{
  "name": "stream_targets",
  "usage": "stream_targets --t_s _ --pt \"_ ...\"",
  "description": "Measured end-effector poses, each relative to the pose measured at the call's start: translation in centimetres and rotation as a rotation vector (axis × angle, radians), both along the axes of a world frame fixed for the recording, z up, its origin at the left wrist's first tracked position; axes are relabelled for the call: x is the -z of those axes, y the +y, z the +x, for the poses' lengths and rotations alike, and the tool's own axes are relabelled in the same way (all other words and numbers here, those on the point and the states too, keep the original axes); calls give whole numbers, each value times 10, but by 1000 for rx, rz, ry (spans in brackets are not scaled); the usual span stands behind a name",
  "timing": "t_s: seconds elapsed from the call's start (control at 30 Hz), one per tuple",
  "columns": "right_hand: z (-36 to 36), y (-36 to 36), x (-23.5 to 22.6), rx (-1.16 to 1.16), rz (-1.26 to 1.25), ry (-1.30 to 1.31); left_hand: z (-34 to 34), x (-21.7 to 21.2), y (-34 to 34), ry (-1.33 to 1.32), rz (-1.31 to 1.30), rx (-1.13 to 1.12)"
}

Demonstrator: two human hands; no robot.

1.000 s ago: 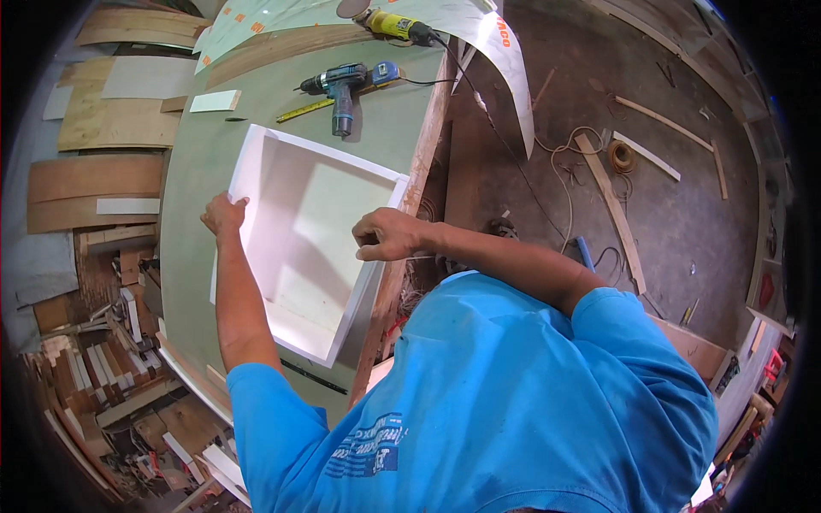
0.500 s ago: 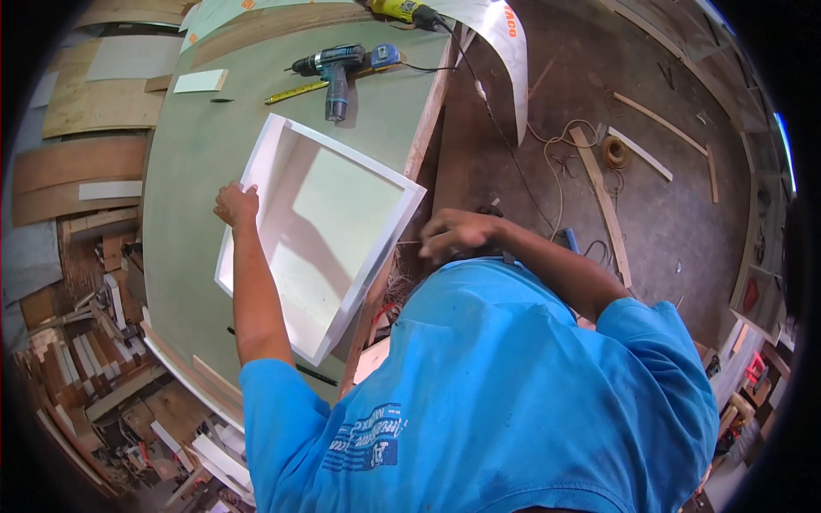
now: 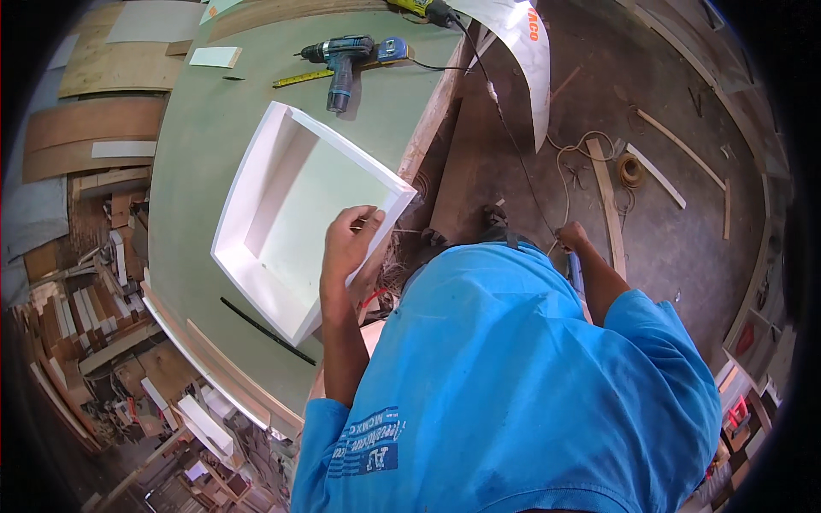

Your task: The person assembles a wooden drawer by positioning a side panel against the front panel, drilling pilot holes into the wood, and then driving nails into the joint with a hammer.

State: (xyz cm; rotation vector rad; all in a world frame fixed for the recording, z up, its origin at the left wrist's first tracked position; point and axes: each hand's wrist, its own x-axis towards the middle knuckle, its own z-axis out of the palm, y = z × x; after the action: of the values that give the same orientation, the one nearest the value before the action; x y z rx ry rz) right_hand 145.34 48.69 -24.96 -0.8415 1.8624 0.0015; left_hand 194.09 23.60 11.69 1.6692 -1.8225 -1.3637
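While the pale-floored white box (image 3: pixel 312 205) gapes, the left hand (image 3: pixel 349 242) half-curls at its rim. The right hand (image 3: pixel 575 237) curls; both grips are unclear.

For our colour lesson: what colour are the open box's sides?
White: the box's sides show best in the head view.

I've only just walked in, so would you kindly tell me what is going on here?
A person in a blue shirt has the left hand at the right rim of an open white box on a green-topped bench. The right hand is away from it, to the person's right; whether it holds anything is unclear. A drill and tape measure lie beyond the box.
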Motion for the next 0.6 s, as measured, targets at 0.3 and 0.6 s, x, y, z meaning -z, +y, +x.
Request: stream_targets --t_s 0.3,0.6 --pt "-1 -69 12 -428 -158 148 -60 2 14 -557 -237 -17" --pt "4 -101 39 -928 -466 315 -73 13 16 -770 -273 -74"
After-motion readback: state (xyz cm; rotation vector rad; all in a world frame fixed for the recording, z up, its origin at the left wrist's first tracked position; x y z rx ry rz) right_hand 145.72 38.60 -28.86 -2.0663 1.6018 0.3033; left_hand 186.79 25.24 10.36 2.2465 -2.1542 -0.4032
